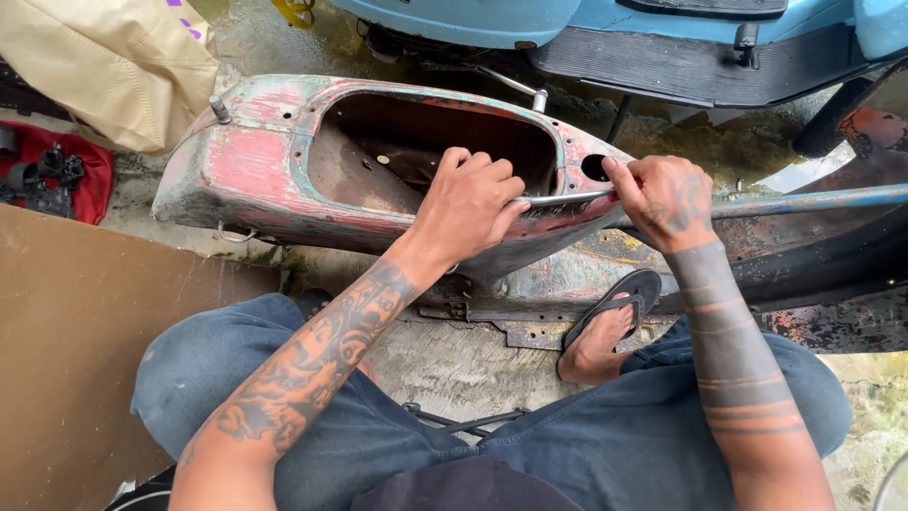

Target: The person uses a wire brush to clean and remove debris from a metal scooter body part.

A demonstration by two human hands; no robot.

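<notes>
Gripping a thin grey metal rod [567, 199] at both ends of its visible run, the left hand [468, 213] has its fingers curled shut over the rod and the near rim of a stripped scooter body shell [255, 161], while the right hand [667, 199] pinches the rod's other end between thumb and fingers beside a round hole [594, 167] in the shell. Shell: worn red and teal paint, rusted, lying on its side on wet concrete, open cavity facing up, just ahead of the person's knees. Risk, as a judgement — the rim edges look raw and corroded, so a slip of either hand along the rod could drag skin across sharp metal; the shell rests unclamped, so a hard pull could roll or shift it toward the sandalled foot [605, 331] below. A blue tube [813, 201] runs off to the right behind the right hand, close enough to catch knuckles. Packages and signs: tan paper bag [113, 66] at upper left, crumpled, with small purple marks near its top; red cloth [66, 170] at left edge holding dark metal parts; flat brown board [76, 360] at lower left, unmarked. Light blue scooter [605, 28] stands beyond the shell — no label legible.
</notes>
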